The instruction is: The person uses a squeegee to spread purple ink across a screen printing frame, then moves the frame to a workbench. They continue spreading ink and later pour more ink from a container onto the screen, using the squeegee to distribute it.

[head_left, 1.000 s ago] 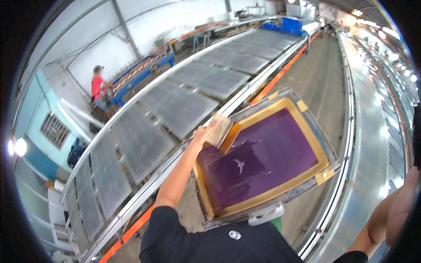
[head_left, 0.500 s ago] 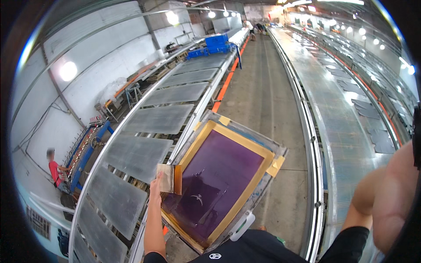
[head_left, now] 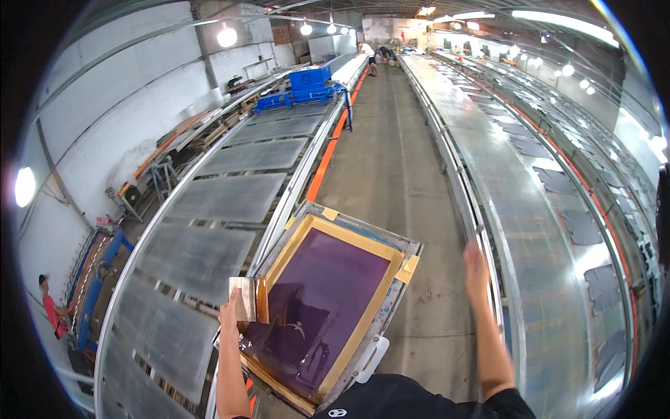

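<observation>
My left hand (head_left: 229,311) grips a squeegee (head_left: 242,299) with a pale wooden handle and an amber blade. The squeegee is held at the left side of a screen printing frame (head_left: 412,269). Its purple mesh (head_left: 335,272) is bordered with yellow tape, and dark wet ink lies on the lower left part. The frame sits tilted in front of my body, beside the left table's edge. A white handle (head_left: 371,359) is on its near right side. My right hand (head_left: 477,272), slightly blurred, is raised over the aisle near the right table's rail, fingers stretched up, holding nothing visible.
On the left runs a long table of grey panels (head_left: 199,251), with a blue machine (head_left: 307,87) farther along it. A long table (head_left: 516,230) on the right carries dark flat pieces (head_left: 583,227). One person (head_left: 54,311) stands at the far left, another (head_left: 370,57) down the aisle.
My right hand has come down from close to the camera to the aisle's right side. The view has shifted; my left hand still holds the squeegee at the frame.
</observation>
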A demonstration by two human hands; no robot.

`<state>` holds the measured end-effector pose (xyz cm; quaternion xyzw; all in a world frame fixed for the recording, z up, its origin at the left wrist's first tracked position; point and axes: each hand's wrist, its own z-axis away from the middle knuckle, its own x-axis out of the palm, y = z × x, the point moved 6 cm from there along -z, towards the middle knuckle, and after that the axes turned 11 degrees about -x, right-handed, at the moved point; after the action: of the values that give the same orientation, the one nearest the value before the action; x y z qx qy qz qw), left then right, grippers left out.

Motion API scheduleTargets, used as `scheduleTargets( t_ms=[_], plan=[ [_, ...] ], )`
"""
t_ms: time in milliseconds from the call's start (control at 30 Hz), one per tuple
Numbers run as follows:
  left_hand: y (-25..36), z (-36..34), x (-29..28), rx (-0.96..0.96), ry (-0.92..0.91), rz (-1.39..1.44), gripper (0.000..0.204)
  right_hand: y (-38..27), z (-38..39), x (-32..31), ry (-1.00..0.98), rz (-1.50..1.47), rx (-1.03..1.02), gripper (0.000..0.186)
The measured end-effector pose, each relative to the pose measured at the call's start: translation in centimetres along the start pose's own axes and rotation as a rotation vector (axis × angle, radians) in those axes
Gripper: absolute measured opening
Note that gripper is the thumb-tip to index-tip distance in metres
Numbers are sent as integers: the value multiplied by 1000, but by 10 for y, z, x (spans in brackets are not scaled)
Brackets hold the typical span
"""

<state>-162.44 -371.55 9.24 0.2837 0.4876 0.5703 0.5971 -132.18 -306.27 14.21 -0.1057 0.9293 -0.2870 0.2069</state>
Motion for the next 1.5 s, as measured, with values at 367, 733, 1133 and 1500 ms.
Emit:
scheduleTargets(
  t_ms=[367,733,1133,1500],
  plan=[
    [169,-197,245,48,-154,-173,96,186,448,-22,-1390,330,1227,41],
    [328,-368,569,125,-189,-45,67,584,121,267,-638,353,978,40],
    [456,-612,728,78,-66,7,93,671,-457,563,-317,-211,597,31],
    [597,-797,1016,104,-33,-101,81,728,-149,465,-1083,306,1415,31]
  ],
)
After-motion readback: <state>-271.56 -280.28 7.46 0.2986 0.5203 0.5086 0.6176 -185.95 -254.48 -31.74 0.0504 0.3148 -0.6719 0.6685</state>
